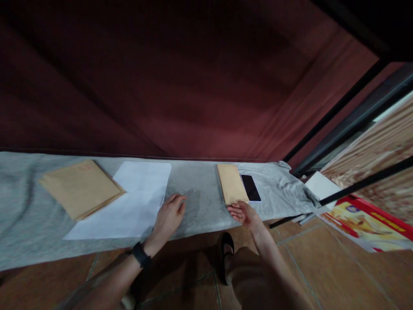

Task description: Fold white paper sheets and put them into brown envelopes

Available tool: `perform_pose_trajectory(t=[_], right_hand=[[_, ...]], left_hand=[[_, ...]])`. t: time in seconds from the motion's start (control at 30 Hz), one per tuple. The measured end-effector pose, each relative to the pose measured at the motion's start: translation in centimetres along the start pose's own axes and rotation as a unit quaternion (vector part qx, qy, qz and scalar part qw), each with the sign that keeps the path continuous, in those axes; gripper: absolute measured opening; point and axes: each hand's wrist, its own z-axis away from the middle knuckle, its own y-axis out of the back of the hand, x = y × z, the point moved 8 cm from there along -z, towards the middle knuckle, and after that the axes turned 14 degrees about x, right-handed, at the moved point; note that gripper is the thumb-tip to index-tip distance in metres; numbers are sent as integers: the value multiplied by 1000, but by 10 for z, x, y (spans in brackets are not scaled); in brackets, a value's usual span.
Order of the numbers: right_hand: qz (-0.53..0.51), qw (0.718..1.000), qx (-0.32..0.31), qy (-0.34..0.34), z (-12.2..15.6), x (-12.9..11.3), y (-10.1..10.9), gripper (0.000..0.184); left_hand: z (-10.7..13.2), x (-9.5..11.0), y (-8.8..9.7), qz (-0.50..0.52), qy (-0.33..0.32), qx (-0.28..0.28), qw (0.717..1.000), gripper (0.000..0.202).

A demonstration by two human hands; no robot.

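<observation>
The right hand (243,214) is at the near end of the stack of narrow brown envelopes (232,183), palm partly turned up and fingers half curled by the edge. Whether thumb and fingers actually pinch it, I cannot tell. The left hand (170,215) is loosely curled with nothing seen in it, beside the right edge of the white paper (142,185). Left of that hand, the wide envelopes (82,187) lie partly over the paper.

To handle the stack well, the right thumb should press flat on top with the fingers squarely beneath, so that the envelopes keep together instead of fanning out. The phone (251,188) lies just beyond the right hand, right beside the stack, so a sideways push could shift it. The left hand is free to steady the other side. The soft grey cloth (196,211) under both hands may ruck up, so lifting seems better than dragging.
</observation>
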Motion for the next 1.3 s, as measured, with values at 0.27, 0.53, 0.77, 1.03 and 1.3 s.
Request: perform_pose_trajectory(t=[0.27, 0.53, 0.77, 1.03, 1.3], right_hand=[[12, 996, -92, 9, 13, 7, -42, 10], [70, 981, -179, 26, 28, 38, -119, 20], [97, 966, -233, 48, 39, 48, -164, 30], [116, 965, -227, 59, 41, 47, -186, 27], [119, 963, -226, 91, 40, 53, -208, 31]], left_hand=[[-4, -57, 40, -300, 111, -9, 948, 65], [0, -75, 40, -366, 122, -51, 921, 63], [-5, -67, 49, -328, 91, -57, 938, 43], [-14, -66, 74, -283, 130, -57, 948, 33], [-22, -87, 72, -151, 196, -18, 969, 22]])
